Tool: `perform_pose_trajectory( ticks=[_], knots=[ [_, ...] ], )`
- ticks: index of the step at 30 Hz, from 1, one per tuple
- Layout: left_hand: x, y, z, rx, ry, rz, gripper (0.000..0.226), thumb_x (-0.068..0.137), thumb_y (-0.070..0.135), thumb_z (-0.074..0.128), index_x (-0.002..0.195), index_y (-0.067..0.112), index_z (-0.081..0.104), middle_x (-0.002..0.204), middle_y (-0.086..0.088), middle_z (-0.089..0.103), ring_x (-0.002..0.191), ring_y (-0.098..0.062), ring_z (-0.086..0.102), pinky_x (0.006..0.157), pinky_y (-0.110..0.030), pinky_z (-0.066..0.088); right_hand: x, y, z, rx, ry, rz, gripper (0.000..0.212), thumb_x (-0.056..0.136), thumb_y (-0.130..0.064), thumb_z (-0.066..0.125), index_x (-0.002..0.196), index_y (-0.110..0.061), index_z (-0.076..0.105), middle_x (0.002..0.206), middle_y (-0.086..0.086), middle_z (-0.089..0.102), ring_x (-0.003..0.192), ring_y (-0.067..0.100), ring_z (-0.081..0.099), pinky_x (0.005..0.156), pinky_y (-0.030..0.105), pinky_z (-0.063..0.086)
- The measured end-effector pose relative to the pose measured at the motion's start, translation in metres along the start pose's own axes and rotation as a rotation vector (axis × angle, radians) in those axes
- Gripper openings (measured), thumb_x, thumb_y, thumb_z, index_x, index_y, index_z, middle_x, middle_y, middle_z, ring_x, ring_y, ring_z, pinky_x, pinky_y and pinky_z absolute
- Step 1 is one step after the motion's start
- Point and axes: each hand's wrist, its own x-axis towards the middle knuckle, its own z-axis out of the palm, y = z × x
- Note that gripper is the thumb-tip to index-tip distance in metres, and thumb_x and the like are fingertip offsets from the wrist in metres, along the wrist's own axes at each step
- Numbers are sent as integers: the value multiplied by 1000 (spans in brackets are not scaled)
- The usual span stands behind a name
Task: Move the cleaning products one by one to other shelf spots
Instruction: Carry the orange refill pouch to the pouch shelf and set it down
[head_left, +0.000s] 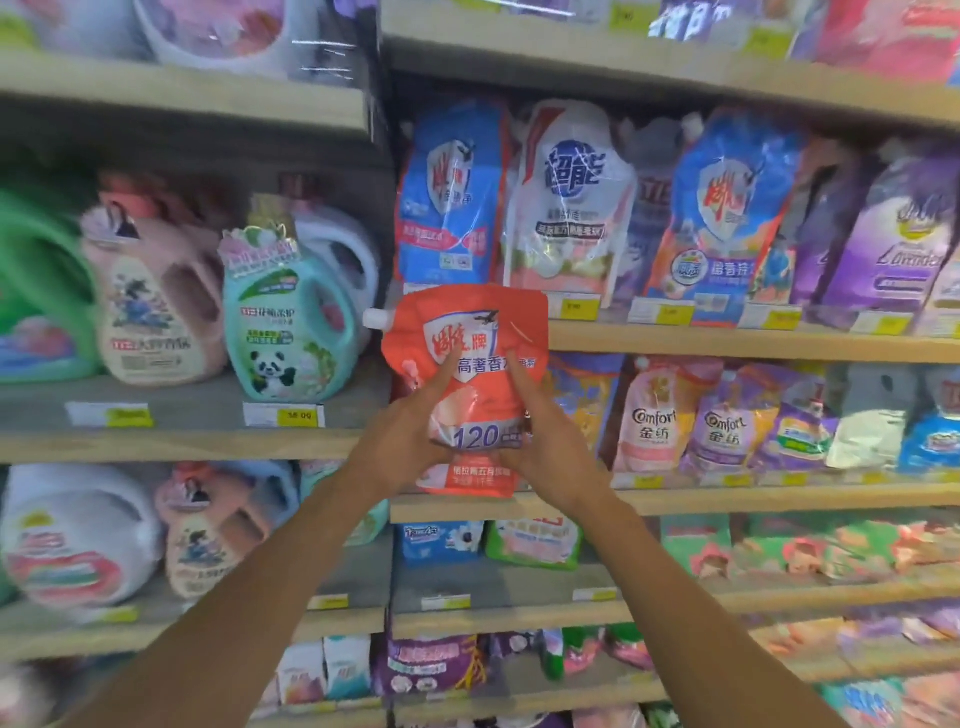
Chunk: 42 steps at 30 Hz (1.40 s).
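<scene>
Orange-red soft plastic refill pouch with a white corner spout (470, 384) is upright, held in front of the shelving between both hands. We note the left hand (402, 441) and right hand (540, 447) clamped on its lower half, index fingers (447, 376) laid up its face. Behind it stand a blue pouch (449, 192), a teal panda jug (285, 317) and pink Comfort pouches (654, 415).

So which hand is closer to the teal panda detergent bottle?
Left. The left hand holds the red pouch on its left side, nearer the teal panda bottle; the right hand grips the pouch's far side.
</scene>
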Motion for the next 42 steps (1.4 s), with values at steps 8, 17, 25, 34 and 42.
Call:
perform_pose_trajectory(
  ticks=[8,17,25,34,42],
  knots=[
    [3,-17,22,168,143,-94,126,71,25,88,151,58,-4,127,-10,65,107,-29,63,77,-32,50,26,37,22,3,-21,-124,121,80,-15,83,150,-67,-1,135,1,51,120,17,57,95,38,52],
    [17,-49,39,275,262,-63,128,76,17,83,142,69,-15,131,-6,64,99,-31,68,82,-44,55,50,66,50,-63,55,-236,117,86,-23,80,148,-68,-9,131,4,46,99,23,63,81,45,58],
    [26,-80,76,314,349,-9,130,74,19,85,144,65,-14,138,-7,60,116,-37,59,81,-40,53,54,106,80,-149,154,-307,120,81,-20,83,156,-54,-4,118,-7,37,90,22,61,71,41,58],
    [42,-105,104,298,355,-39,128,75,16,85,149,61,-9,140,-1,59,104,-26,67,78,-34,55,59,135,96,-125,163,-263,116,84,-17,81,157,-54,-2,129,-8,38,92,21,65,81,44,60],
    [47,-118,101,138,168,-159,130,75,12,86,144,68,-8,145,7,52,118,-19,62,94,-33,53,60,145,108,-68,23,-155,116,85,-21,80,153,-60,-6,119,-6,46,98,16,62,85,43,56]
  ],
)
